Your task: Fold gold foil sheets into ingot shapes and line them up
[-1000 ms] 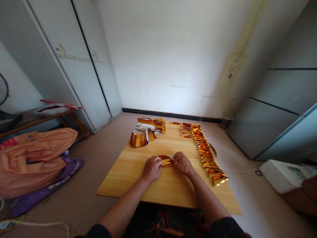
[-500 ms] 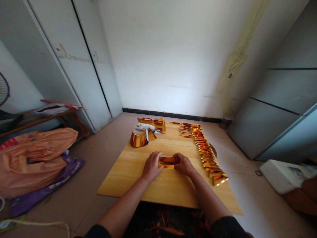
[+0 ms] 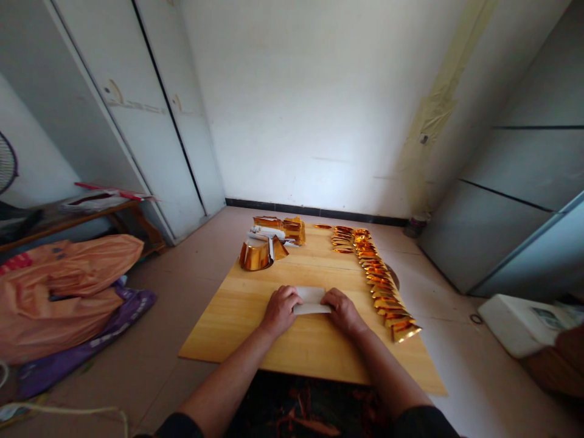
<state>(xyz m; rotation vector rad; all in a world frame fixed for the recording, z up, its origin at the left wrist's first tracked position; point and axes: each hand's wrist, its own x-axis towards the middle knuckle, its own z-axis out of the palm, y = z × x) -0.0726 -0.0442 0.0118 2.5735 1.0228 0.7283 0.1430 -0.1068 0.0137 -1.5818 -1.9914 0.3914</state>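
Observation:
Between my two hands is a sheet of foil paper (image 3: 312,299), its pale grey-white side showing and its near edge raised or folded. My left hand (image 3: 280,309) grips its left end, fingers bent over it. At the right end my right hand (image 3: 343,309) holds it the same way. The sheet lies low over the wooden board (image 3: 237,322). Along the board's right side runs a row of folded gold foil pieces (image 3: 376,274), overlapping one another. A curved stack of gold foil sheets (image 3: 256,254) stands at the far left.
Behind that stack are more gold foil packs (image 3: 292,230) with white paper. A peach cloth or bag (image 3: 68,292) and a purple bag (image 3: 100,334) lie on the floor at left. A white box (image 3: 524,322) is at right. Grey cabinets (image 3: 150,109) stand against the wall.
The sheet showed its gold side before; now the pale side faces me. Both hands have turned slightly and their fingers have curled over its ends. The foil row and stacks are unchanged.

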